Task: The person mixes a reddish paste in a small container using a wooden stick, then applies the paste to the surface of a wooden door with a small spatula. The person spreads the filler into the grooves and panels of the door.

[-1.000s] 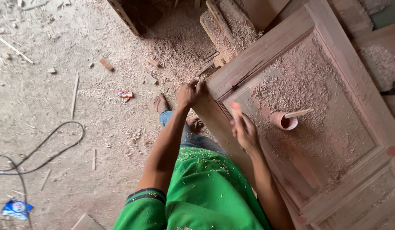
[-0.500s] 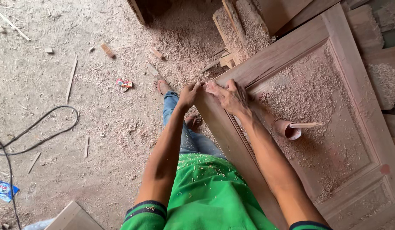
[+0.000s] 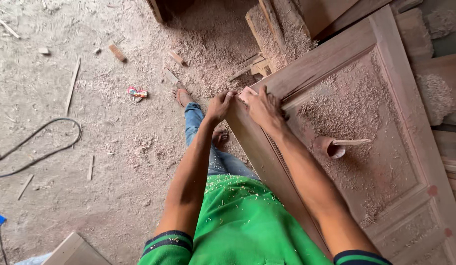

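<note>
Both hands at the near corner of a sawdust-covered door panel.

From the head view, the wooden door panel (image 3: 365,142) lies flat and slanted across the right side, reddish-brown, with a raised frame and a sunken middle field thick with pale shavings (two small reddish filler spots mark its lower rail). The left hand (image 3: 219,106) curls its fingers over the panel's outer corner edge, gripping it. The right hand (image 3: 261,109) lies just beside it, fingers together, pressed on a small pale piece that I take for sandpaper, though I cannot tell. A small scoop-like tool (image 3: 335,145) rests in the shavings. A black cable (image 3: 39,147) loops over the dusty floor (image 3: 90,186).
</note>
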